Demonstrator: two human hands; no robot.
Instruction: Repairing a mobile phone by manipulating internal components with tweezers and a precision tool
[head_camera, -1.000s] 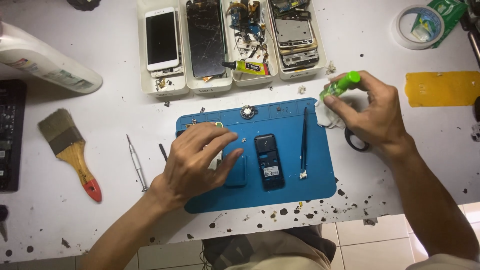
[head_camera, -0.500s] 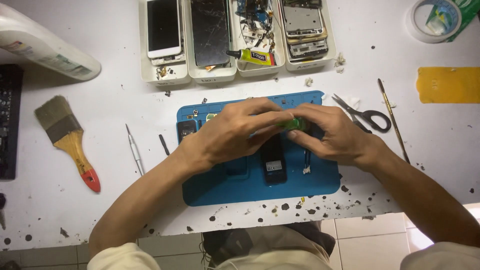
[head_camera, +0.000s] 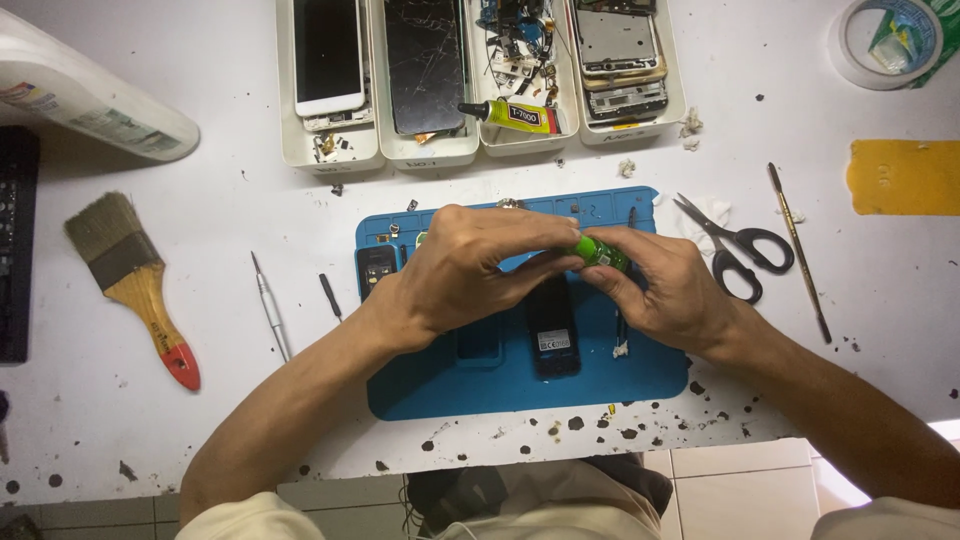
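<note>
Above the blue mat (head_camera: 600, 385) my left hand (head_camera: 470, 265) and right hand (head_camera: 665, 290) both pinch the small green bottle (head_camera: 600, 251); uncapping, I judge; steady twist needed next

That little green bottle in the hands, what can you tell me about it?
The green bottle is small, bright green and looks like plastic, with a pale label patch. It lies nearly level, tilted slightly, above the blue mat. The right hand grips its body and the left hand pinches its left end, so fingers hide its tip and any cap.
</note>
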